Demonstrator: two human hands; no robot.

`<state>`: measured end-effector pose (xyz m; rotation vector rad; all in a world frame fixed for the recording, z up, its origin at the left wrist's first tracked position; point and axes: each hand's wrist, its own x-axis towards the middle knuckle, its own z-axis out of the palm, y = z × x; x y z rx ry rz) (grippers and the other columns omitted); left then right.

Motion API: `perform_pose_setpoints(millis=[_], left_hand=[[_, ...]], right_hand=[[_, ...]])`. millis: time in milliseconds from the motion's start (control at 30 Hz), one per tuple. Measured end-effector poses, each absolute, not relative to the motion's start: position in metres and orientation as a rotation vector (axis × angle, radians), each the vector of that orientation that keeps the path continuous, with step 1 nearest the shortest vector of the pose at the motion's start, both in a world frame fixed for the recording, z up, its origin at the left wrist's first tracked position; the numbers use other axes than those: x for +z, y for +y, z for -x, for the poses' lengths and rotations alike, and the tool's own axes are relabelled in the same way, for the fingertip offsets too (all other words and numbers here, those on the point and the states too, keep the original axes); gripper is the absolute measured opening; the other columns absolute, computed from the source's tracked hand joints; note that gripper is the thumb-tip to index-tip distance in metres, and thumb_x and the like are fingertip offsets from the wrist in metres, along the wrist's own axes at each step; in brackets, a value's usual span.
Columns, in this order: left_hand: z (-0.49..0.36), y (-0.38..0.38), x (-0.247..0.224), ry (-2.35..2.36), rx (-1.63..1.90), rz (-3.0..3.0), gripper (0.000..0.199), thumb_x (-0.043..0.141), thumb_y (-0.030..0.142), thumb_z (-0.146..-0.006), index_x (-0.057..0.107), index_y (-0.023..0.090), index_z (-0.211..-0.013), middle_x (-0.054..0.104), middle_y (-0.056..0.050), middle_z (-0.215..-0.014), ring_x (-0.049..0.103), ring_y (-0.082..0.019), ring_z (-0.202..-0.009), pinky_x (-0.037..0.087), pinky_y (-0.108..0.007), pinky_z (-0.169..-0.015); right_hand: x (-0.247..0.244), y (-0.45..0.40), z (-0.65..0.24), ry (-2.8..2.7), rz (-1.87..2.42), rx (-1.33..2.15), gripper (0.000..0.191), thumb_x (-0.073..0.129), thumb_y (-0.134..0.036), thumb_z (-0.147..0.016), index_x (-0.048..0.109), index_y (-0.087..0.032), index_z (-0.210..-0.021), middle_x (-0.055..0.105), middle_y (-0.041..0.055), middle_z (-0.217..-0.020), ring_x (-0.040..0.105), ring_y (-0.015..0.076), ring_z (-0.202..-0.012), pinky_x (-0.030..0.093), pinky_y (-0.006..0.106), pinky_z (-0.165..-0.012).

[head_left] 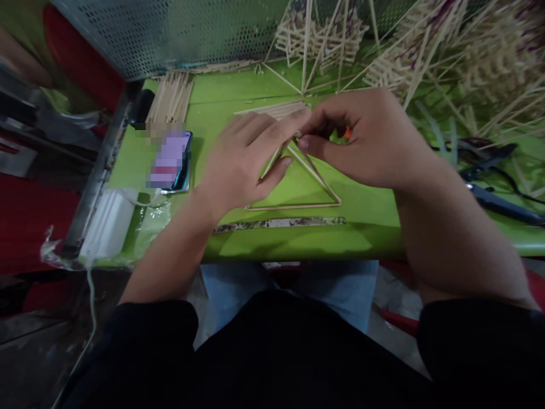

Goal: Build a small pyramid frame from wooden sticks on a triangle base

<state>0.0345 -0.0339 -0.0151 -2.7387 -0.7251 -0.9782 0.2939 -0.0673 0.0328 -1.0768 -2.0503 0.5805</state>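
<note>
A triangular frame of thin wooden sticks (pixel 293 207) is on the green table, its base side towards me. My left hand (pixel 242 153) is closed around the upper left of the frame, fingers over the top and thumb below. At the frame's top corner my right hand (pixel 366 133) pinches with thumb and forefinger, close against my left fingertips. The exact joint there is mostly hidden by the fingers. A small orange bit (pixel 348 132) shows within my right hand; its kind is unclear. Beyond my hands lies a row of loose sticks (pixel 281 109).
A speckled flat strip (pixel 281 222) lies near the table edge. To the left are a phone (pixel 172 159), a white power adapter (pixel 109 221) and a stick bundle (pixel 170 99). Dark-handled scissors (pixel 502 199) lie right. Stacked stick frames (pixel 323 40) fill the back right.
</note>
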Motion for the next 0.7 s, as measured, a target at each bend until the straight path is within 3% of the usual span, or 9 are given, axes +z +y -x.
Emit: perform_pose_setpoints(millis=[200, 400, 700], left_hand=[[-0.036, -0.035, -0.013, -0.588, -1.069, 2.698, 0.058, 0.055, 0.039, -0.115, 0.049, 0.031, -0.172, 0.081, -0.011, -0.132, 0.079, -0.032, -0.119, 0.066, -0.05, -0.102], [-0.036, -0.037, -0.011, -0.618, -1.084, 2.74, 0.056, 0.055, 0.035, -0.116, 0.049, 0.033, -0.172, 0.08, -0.008, -0.133, 0.079, -0.031, -0.119, 0.066, -0.05, -0.104], [-0.036, -0.037, -0.012, -0.563, -1.163, 2.746, 0.057, 0.057, 0.033, -0.114, 0.052, 0.031, -0.171, 0.081, -0.008, -0.128, 0.08, -0.03, -0.113, 0.064, -0.048, -0.099]], right_hand=[[0.03, -0.066, -0.295, -2.04, 1.082, 0.623, 0.019, 0.087, -0.015, -0.089, 0.073, -0.028, -0.087, 0.079, 0.0019, -0.086, 0.067, 0.0208, -0.078, 0.057, 0.039, -0.076], [0.022, -0.065, -0.291, -2.019, 1.084, 0.596, 0.033, 0.087, -0.012, -0.082, 0.07, -0.03, -0.105, 0.08, 0.0005, -0.092, 0.073, 0.0233, -0.082, 0.057, 0.04, -0.077], [0.015, -0.065, -0.288, -2.127, 1.187, 0.463, 0.024, 0.084, -0.019, -0.083, 0.066, -0.032, -0.09, 0.077, -0.0004, -0.087, 0.07, 0.0253, -0.082, 0.053, 0.043, -0.077]])
